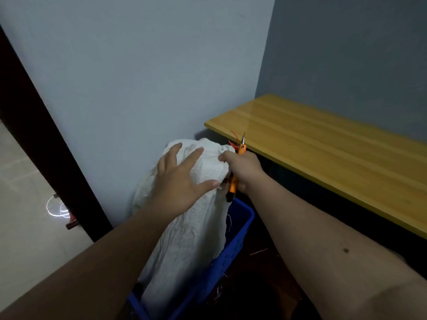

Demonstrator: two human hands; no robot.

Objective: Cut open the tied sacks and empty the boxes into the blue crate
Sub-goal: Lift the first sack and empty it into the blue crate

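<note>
While the left hand (180, 179) lies spread on the sack (196, 222) in the crate (240, 229), the right hand (242, 168) grips orange cutters (233, 183), tips up beside the red tie (234, 140) at frame centre.

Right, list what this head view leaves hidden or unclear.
- Inside of the white sack: the cloth hides its contents; no boxes show.
- Inside of the blue crate: the sack fills it and the bottom edge cuts it off.
- Orange cutter: the right hand covers its middle.
- Red tie: too small to tell whether it is cut.
- Sack top: partly under the left hand.
</note>
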